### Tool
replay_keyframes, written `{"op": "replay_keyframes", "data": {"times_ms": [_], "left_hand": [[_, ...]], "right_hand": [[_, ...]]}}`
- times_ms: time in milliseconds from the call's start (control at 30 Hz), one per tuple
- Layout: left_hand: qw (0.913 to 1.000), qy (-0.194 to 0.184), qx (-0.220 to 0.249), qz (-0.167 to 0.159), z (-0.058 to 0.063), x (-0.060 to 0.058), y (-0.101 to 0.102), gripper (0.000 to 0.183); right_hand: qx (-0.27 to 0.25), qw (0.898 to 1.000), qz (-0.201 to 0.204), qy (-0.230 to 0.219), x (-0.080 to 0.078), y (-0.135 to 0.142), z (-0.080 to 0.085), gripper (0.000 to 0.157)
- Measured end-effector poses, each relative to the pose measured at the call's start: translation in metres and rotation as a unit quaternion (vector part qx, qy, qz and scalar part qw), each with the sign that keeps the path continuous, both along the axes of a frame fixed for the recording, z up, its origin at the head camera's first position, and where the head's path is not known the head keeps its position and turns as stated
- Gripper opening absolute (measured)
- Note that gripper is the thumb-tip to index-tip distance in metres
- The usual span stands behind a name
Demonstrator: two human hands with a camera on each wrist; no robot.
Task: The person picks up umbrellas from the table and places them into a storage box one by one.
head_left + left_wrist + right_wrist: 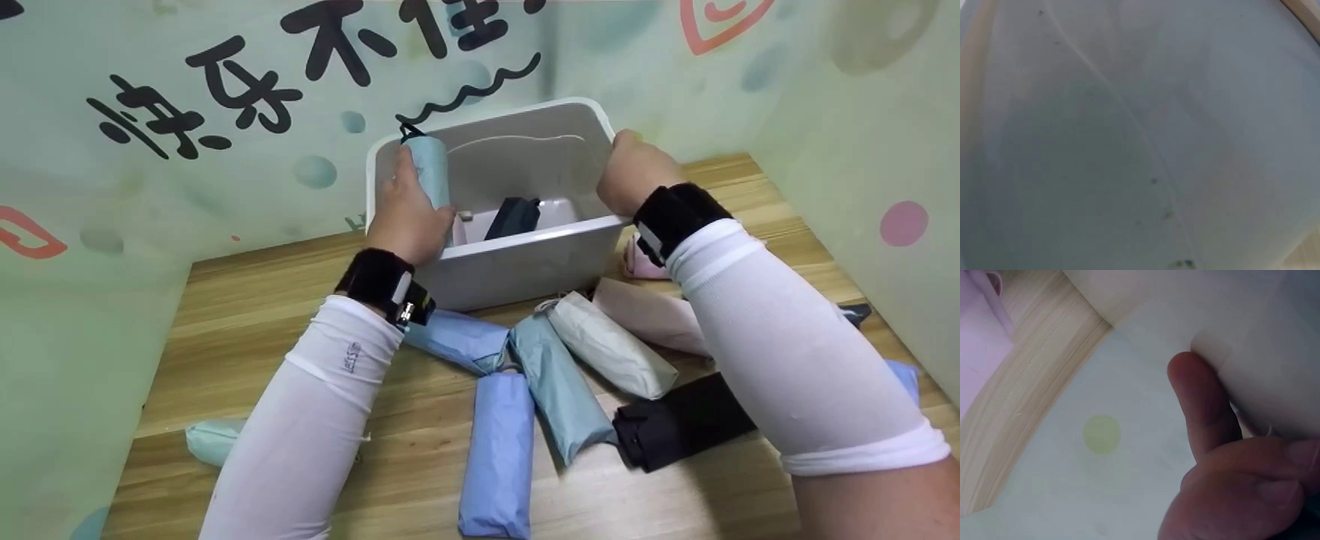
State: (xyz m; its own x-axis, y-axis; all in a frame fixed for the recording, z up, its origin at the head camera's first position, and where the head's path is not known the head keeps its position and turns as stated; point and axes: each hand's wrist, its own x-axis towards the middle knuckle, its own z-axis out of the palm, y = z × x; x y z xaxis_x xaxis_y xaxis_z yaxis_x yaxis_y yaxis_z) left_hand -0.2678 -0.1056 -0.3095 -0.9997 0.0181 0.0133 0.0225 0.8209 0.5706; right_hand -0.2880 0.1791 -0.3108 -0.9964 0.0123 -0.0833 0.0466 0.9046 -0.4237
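A light grey plastic bin (517, 270) stands tilted at the back of the wooden surface. At its left end my left hand (409, 217) grips a light blue folded umbrella (430, 169) with a dark strap, upright at the bin's opening. My right hand (641, 172) holds the bin's right rim; in the right wrist view, its fingers (1204, 399) lie against the bin wall (1264, 343). Inside the bin lies a dark folded umbrella (516, 217), beside something pale that my left hand partly hides. A blurred pale surface (1129, 140) fills the left wrist view.
In front of the bin lie folded umbrellas: blue (496, 450), teal (559, 386), white (611, 345), beige (649, 315) and black (686, 420). A pale green one (214, 439) is at the left. A pink item (643, 262) lies right of the bin. Printed walls (285, 172) enclose the back and sides.
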Motion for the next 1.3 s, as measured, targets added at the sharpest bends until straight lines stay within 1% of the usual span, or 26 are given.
{"op": "replay_keyframes", "data": {"times_ms": [233, 400, 533, 700, 933, 1300], "left_hand": [[0.9998, 0.001, -0.011, -0.014, -0.0011, 0.0021, -0.0013, 0.097], [0.9997, 0.002, -0.018, -0.016, -0.0012, 0.0017, -0.0002, 0.094], [0.9994, -0.005, -0.026, -0.021, -0.0007, 0.0016, 0.0006, 0.091], [0.9988, -0.018, -0.037, -0.027, 0.0000, 0.0024, 0.0007, 0.083], [0.9986, -0.009, -0.045, -0.025, -0.0008, 0.0044, 0.0013, 0.069], [0.9984, -0.007, -0.046, -0.031, -0.0020, 0.0048, 0.0001, 0.069]], "right_hand": [[0.010, 1.000, 0.002, 0.000, 0.0003, 0.0001, 0.0000, 0.057], [0.008, 1.000, 0.001, -0.002, 0.0000, 0.0005, 0.0005, 0.058], [0.006, 1.000, 0.001, 0.001, 0.0006, 0.0007, 0.0003, 0.058], [0.000, 1.000, 0.000, 0.003, 0.0019, 0.0001, 0.0000, 0.057], [-0.003, 1.000, 0.000, 0.004, 0.0023, 0.0001, -0.0005, 0.057], [0.007, 1.000, 0.008, 0.007, 0.0005, 0.0012, -0.0020, 0.058]]}}
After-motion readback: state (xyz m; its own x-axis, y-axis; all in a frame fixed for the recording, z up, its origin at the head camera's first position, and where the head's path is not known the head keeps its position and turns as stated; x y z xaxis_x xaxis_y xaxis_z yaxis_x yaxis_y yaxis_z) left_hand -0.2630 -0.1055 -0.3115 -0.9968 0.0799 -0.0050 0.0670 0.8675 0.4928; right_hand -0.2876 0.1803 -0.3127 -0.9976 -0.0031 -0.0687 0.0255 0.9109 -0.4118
